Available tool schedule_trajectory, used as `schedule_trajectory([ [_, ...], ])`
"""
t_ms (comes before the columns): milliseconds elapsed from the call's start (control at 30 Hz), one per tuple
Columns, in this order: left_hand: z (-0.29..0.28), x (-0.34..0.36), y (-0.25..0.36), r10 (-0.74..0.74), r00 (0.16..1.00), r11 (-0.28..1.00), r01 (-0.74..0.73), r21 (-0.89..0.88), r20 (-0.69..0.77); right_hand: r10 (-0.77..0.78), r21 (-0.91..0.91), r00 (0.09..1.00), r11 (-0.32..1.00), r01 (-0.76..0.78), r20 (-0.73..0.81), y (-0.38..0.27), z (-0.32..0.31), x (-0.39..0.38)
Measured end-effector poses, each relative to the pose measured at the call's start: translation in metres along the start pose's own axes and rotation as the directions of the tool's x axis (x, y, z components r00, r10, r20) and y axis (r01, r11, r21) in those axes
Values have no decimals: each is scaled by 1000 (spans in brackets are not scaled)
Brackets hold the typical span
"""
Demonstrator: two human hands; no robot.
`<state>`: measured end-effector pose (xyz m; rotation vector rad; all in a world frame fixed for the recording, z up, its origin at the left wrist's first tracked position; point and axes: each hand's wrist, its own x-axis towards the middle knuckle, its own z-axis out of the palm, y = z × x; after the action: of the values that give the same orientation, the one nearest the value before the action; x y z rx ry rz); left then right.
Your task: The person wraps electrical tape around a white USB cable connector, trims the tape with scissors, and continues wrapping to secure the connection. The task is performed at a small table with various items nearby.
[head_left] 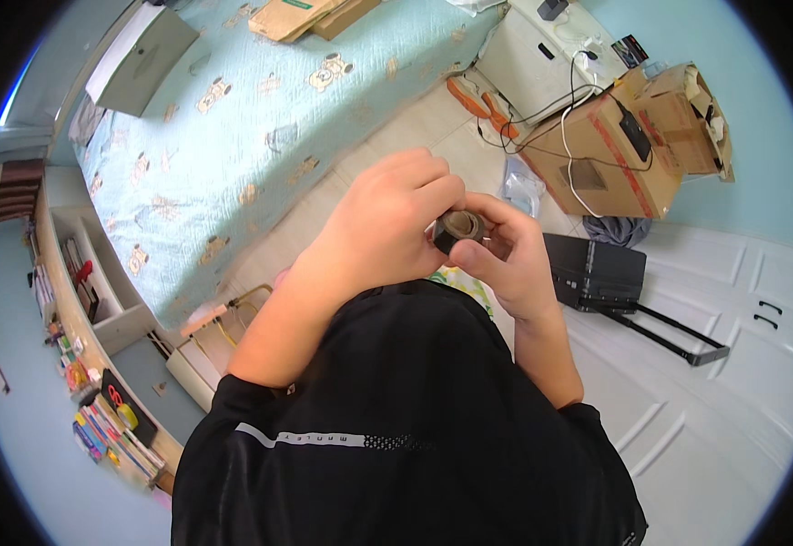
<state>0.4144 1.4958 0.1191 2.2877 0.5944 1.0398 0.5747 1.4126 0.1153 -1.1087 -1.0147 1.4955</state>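
In front of my chest, both hands meet around a small, dark, rounded object (458, 227) with a brownish ring-like face turned up; its exact kind I cannot make out. My left hand (395, 218) is closed against its left side, the fingers curled and the tips partly hidden behind it. From the other side, my right hand (513, 264) grips it between the thumb and bent fingers. The thumb rests along its lower edge.
A bed with a pale blue bear-patterned cover (260, 136) lies ahead, bearing a grey box (142, 68) and cardboard pieces (301, 16). Cardboard boxes (597, 150), cables, orange slippers (483, 105) and a black suitcase (597, 273) stand to the right. Bookshelves (110, 282) line the left.
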Motion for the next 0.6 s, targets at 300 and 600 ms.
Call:
schedule_trajectory([
  [300,-21,132,-111,-396,915,906,375,-196,-79,-67,564,970,822,-79,233,-27,-75,198],
  [600,-5,187,-191,-683,727,504,400,-766,-70,-219,694,899,710,-120,380,-39,-119,345],
])
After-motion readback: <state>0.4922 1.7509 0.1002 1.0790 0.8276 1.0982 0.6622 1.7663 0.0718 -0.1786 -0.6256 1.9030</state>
